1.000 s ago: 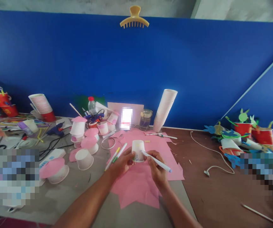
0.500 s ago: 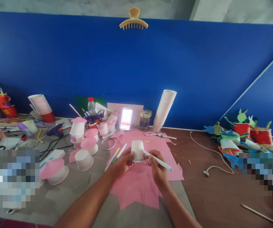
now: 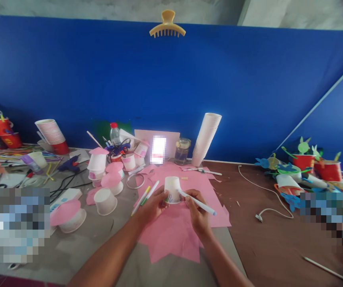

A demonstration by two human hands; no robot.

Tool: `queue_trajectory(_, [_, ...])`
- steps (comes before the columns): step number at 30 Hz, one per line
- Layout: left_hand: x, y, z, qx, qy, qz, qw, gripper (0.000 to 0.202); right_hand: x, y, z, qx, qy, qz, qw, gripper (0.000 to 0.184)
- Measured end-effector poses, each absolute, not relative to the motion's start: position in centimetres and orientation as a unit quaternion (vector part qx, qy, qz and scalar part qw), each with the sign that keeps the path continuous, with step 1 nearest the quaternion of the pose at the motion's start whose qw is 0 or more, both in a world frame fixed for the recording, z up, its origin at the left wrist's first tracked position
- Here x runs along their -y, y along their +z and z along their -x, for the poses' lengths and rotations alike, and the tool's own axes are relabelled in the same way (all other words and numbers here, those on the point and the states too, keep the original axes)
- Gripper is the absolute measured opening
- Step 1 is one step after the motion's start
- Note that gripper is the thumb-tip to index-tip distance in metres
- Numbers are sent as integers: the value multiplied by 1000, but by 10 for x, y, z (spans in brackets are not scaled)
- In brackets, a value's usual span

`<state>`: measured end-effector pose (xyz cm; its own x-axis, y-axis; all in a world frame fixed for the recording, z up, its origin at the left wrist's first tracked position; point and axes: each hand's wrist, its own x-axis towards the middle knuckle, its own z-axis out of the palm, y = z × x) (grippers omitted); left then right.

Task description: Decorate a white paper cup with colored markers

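Our left hand (image 3: 151,204) grips the paper cup (image 3: 173,190) upside down, mid-frame, above the pink paper (image 3: 171,235); right hand (image 3: 198,210) pinches a white marker (image 3: 197,202), tip at cup; arms (image 3: 108,259) angle in from bottom.

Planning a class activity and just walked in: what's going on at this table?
A person's left hand holds an upside-down white paper cup with small coloured markings. Their right hand holds a white felt-tip marker, its tip at the cup. Both hands are above a jagged pink paper sheet. More white paper cups, some topped with pink paper, stand to the left.
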<state>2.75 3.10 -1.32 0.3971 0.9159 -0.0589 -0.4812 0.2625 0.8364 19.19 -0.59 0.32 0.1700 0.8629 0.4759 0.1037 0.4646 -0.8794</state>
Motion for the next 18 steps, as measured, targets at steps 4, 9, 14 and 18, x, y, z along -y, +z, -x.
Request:
queue_trajectory(4, [-31,-15,-27,-279,475,-384,741,36,6,3,-191,587,291,410,635,16])
queue_trajectory(9, [-31,-15,-27,-283,475,-373,745,34,6,2,-191,606,281,399,628,16])
queue_trajectory(14, [-30,-12,-27,-287,475,-371,744,35,6,2,-191,615,276,399,622,16])
queue_trajectory(18, [-30,-13,-27,-285,475,-378,742,36,6,1,-191,601,280,406,629,16])
